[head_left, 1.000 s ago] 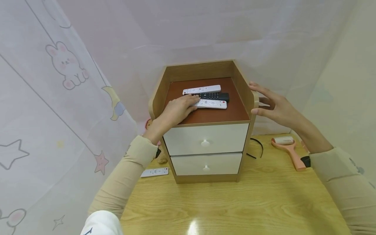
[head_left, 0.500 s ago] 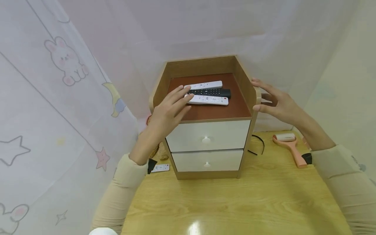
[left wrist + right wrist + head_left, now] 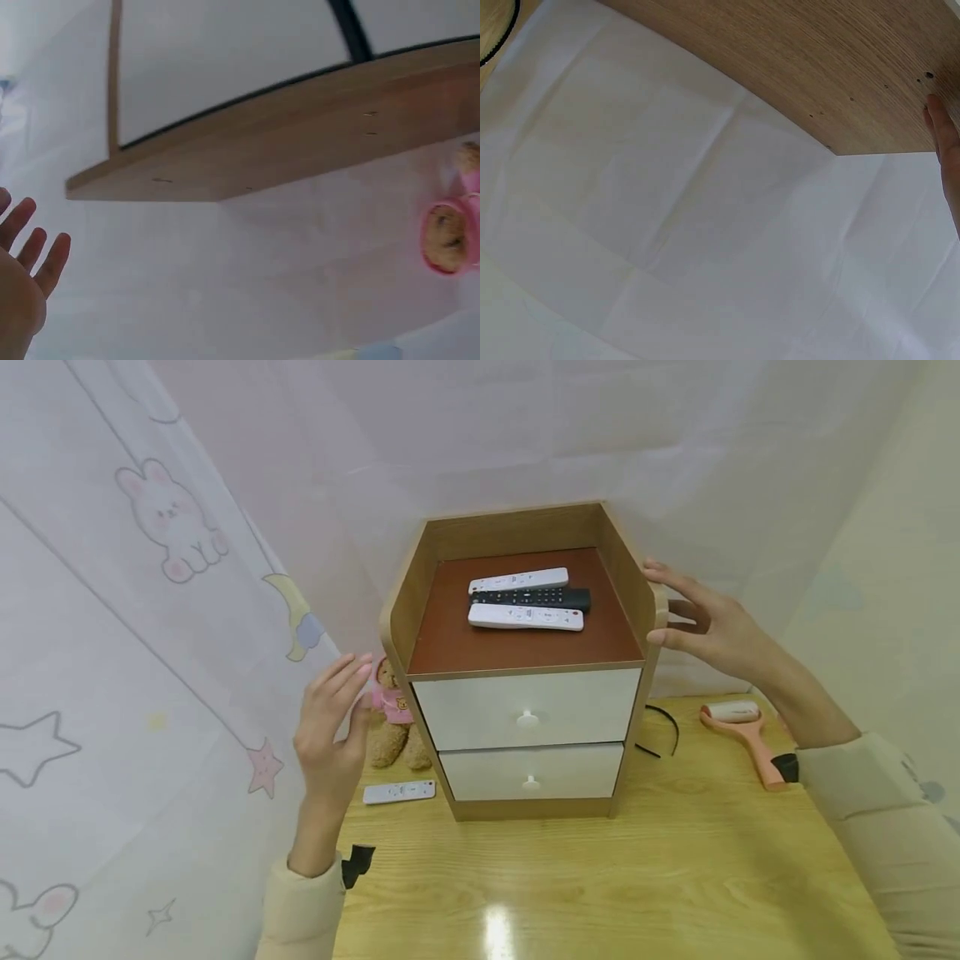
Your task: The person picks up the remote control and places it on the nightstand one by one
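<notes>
A small wooden cabinet (image 3: 528, 710) with two white drawers stands on the table; its brown top bears three remote controls. The rear white remote (image 3: 519, 581), the black remote (image 3: 555, 597) and the front white remote (image 3: 525, 617) lie side by side. My left hand (image 3: 330, 718) hovers to the left of the cabinet, fingers spread and holding nothing. In the left wrist view its fingers show at the left edge, apart from the cabinet side (image 3: 247, 161). My right hand (image 3: 701, 618) rests its fingertips against the cabinet's right side panel, fingers extended.
Left of the cabinet sit a teddy bear (image 3: 390, 739) in pink and another white remote (image 3: 399, 792). At the right lie a black headband (image 3: 670, 731) and an orange lint roller (image 3: 750, 739). A patterned curtain (image 3: 187, 652) hangs along the left.
My left hand has lifted off the remotes on the cabinet top and moved left and down, past the cabinet's side. My right hand stays at the right panel.
</notes>
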`<state>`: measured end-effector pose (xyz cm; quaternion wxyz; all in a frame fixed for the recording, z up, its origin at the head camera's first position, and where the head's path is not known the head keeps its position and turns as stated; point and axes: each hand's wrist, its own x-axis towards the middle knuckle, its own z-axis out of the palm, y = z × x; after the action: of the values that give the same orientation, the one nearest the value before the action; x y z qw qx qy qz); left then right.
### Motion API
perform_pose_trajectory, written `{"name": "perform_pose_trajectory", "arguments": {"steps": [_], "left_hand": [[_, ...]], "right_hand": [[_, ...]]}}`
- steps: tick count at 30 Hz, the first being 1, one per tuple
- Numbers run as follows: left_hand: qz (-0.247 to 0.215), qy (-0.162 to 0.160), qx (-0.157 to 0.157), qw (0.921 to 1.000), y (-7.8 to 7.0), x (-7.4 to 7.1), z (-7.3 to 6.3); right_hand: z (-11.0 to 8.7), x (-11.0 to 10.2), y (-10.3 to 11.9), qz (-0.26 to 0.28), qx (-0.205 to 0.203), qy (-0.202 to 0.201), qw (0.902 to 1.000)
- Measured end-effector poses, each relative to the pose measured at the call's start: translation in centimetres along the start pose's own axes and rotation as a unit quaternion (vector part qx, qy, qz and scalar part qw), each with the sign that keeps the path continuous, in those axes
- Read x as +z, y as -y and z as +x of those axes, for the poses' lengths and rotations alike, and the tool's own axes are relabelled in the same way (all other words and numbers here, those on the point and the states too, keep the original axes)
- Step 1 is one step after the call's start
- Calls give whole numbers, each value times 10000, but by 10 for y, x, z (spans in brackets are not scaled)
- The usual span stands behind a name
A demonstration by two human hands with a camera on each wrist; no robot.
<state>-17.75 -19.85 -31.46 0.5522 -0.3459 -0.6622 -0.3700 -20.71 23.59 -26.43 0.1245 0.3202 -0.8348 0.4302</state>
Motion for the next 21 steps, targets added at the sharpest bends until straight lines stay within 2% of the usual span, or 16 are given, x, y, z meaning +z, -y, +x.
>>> {"name": "perform_pose_trajectory", "arguments": {"steps": [2, 4, 6, 8, 11, 15, 21], "left_hand": [[210, 8, -475, 9987, 18, -9, -24], [426, 214, -953, 9943, 40, -17, -50], [617, 510, -1454, 9861, 59, -24, -77], [730, 836, -1947, 9746, 73, -29, -102], [893, 1311, -2655, 9510, 87, -34, -134], [1158, 2047, -3225, 9169, 106, -37, -169], [1398, 3219, -3386, 8730, 132, -42, -214]], "right_hand": [[0, 0, 0, 7, 38, -12, 10000], [0, 0, -1, 17, 40, -13, 10000], [0, 1, -2, 91, 64, 3, 9999], [0, 1, -1, 182, 111, 39, 9998], [-1, 2, -1, 246, 208, 77, 9995], [-1, 2, -2, 220, 254, 30, 9994], [1, 0, -1, 162, 276, 15, 9995]]}}
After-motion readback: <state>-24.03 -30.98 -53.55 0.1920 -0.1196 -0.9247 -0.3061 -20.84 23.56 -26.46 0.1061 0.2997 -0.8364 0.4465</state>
